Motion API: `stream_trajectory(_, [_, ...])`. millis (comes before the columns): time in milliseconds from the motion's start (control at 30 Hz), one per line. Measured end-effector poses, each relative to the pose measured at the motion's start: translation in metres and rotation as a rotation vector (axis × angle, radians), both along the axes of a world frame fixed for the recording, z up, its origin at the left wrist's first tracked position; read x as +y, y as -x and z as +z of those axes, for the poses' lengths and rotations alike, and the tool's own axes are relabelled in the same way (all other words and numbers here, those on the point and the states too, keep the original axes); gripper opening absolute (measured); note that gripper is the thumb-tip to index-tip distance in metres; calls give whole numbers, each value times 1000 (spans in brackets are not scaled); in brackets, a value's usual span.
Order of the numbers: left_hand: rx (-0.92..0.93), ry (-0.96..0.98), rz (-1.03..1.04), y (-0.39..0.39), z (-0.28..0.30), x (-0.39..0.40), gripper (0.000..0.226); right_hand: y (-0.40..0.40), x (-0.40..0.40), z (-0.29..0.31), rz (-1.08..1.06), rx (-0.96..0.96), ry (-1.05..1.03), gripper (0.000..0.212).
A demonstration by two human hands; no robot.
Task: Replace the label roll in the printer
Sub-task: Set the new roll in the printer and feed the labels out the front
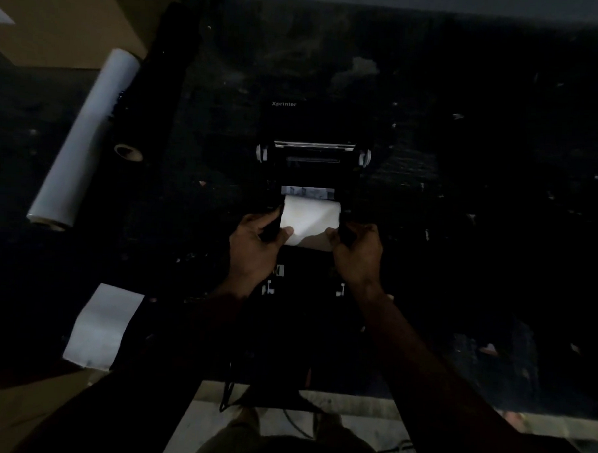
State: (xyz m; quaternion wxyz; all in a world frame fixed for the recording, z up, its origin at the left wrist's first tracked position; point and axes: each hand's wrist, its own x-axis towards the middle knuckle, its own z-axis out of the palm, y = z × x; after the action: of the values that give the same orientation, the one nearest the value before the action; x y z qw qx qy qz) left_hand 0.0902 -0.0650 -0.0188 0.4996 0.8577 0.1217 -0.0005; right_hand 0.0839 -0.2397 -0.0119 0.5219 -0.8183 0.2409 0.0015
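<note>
A black Xprinter label printer (315, 124) sits open in the middle of a dark table, its lid swung back and a metal bar showing across the front. A white label roll (310, 218) lies in the printer's bay. My left hand (255, 248) grips the roll's left end with the thumb on the paper. At the roll's right end, my right hand (356, 252) does the same. A strip of printed paper (307, 191) shows just beyond the roll.
A long white roll of film (85, 138) lies diagonally at the left, beside a black roll with a cardboard core (129, 152). A loose white sheet (103, 327) rests at the near left. A cardboard box (70, 17) sits at the far left corner. Cables hang off the table's near edge.
</note>
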Motion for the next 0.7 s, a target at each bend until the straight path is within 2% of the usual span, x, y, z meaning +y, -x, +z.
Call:
stream_trajectory(233, [-18,8,46,11,-1,-4,48,-1,-7,-5,30,29,4,39])
stream_trajectory(367, [-3,17,42,17,-4,-6,49,-1,-7,-3,54,-5,32,16])
stream_trajectory(400, [1,7,44,17,-5,-7,49,0,-7,-2,52,-4,26,16])
stream_trajectory(533, [3,-20,77,17,-6,-9,48,1,-4,-6,5,10,40,40])
stream_trajectory(700, [55,52,139,19,-3,-10,44,7,-4,-2,-34,10,7,39])
